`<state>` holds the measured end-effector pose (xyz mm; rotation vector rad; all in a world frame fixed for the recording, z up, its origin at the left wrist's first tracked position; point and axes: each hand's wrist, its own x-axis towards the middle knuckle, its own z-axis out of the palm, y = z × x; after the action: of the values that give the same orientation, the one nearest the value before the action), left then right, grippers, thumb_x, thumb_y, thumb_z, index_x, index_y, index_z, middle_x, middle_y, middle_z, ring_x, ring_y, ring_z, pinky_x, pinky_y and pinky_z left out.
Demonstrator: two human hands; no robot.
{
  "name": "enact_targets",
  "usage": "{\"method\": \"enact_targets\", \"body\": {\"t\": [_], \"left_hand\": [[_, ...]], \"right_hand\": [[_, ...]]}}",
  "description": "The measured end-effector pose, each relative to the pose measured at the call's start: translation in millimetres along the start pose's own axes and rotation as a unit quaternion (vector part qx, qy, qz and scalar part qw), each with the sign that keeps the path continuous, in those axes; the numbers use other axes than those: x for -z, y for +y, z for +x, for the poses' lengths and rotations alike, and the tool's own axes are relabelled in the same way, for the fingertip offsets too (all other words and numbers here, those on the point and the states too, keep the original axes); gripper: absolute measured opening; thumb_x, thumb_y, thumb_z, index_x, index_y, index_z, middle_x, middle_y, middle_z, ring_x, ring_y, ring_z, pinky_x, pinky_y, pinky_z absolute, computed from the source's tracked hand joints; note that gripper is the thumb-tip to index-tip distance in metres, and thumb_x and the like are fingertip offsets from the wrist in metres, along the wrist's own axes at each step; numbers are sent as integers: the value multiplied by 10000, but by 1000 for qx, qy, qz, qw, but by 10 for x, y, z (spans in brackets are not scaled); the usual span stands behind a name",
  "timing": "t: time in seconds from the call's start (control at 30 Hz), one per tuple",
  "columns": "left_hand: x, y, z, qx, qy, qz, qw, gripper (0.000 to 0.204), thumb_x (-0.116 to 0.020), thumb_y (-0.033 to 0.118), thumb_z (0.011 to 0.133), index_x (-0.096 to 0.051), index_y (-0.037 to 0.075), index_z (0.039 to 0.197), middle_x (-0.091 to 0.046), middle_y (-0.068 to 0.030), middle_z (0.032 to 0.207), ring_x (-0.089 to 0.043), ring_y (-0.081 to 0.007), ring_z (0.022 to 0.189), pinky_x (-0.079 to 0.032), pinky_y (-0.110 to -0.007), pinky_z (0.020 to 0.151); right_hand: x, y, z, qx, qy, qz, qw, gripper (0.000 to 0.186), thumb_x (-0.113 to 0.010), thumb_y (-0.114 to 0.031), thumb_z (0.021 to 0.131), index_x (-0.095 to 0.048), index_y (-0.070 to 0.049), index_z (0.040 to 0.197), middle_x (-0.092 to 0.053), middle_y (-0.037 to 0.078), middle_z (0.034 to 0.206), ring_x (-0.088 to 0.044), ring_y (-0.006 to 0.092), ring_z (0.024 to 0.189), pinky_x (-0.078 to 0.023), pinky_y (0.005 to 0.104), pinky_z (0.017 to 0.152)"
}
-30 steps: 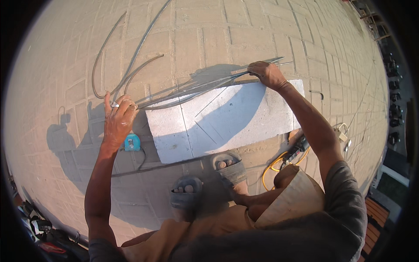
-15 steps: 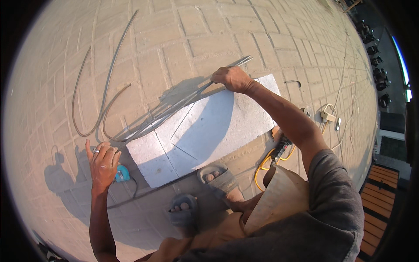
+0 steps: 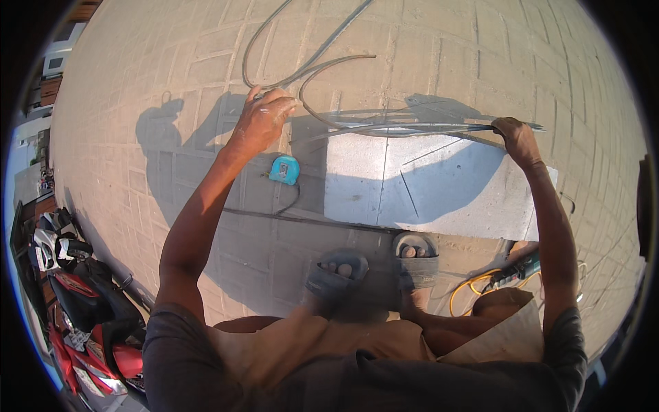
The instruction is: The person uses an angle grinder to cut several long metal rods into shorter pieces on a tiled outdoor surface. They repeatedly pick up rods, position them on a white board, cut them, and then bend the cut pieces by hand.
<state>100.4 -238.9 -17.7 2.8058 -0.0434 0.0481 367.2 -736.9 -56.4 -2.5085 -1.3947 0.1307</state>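
Note:
My right hand (image 3: 519, 142) is closed around a bundle of thin grey metal rods (image 3: 439, 128) near its right end. The bundle lies across the far edge of a pale rectangular block (image 3: 357, 178) marked with dark straight lines. Some rods bend into long loops (image 3: 310, 103) on the paving. Above the ground by these loops, my left hand (image 3: 266, 122) has its fingers partly stretched, with nothing visible in them. A teal tape measure (image 3: 284, 169) lies below that hand, left of the block.
A dark thin rod or cable (image 3: 322, 220) runs along the block's near side. My sandalled feet (image 3: 414, 257) stand close to it. A power tool (image 3: 516, 272) with a yellow cord (image 3: 467, 283) lies at lower right. Motorbikes (image 3: 89, 323) stand at far left on the paving.
The view has swung left, bringing the motorbikes in. My left hand has moved from beside the tape measure toward the looped rods. My right hand still grips the bundle.

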Motion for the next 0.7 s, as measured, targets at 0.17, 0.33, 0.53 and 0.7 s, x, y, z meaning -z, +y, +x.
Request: {"method": "enact_targets", "body": {"t": [0.17,0.33,0.53,0.7], "left_hand": [[-13,-257,39,1,-24,-44,999,194,-671,164,928,-730,122,1108,-654,-32,1080,-626,-265,1044,-391,-483,1055],[-176,-237,44,-45,-14,-30,998,213,-721,135,882,-731,100,1091,-657,-50,1042,-625,-260,970,-446,-409,966],[-167,-212,101,-41,-21,-8,999,206,-736,165,871,-736,91,1063,-663,-51,1032,-623,-263,963,-460,-413,957],[-210,-225,105,-32,-6,-21,999,209,-737,173,869,-736,84,1059,-669,-47,1052,-622,-274,957,-473,-407,936]], "right_hand": [[-24,29,25,-1,-28,8,1000,154,-629,19,824,-682,-29,960,-718,141,899,-700,322,838,-560,397,724],[-37,66,15,11,-14,26,999,185,-642,45,804,-684,-24,970,-716,152,908,-700,330,841,-562,402,729],[-12,42,6,14,-9,25,1000,152,-653,21,826,-690,-10,970,-719,153,917,-703,328,847,-563,397,733],[-9,59,4,14,-17,32,999,147,-654,7,839,-690,-5,981,-722,160,928,-708,326,859,-566,391,742]]}}
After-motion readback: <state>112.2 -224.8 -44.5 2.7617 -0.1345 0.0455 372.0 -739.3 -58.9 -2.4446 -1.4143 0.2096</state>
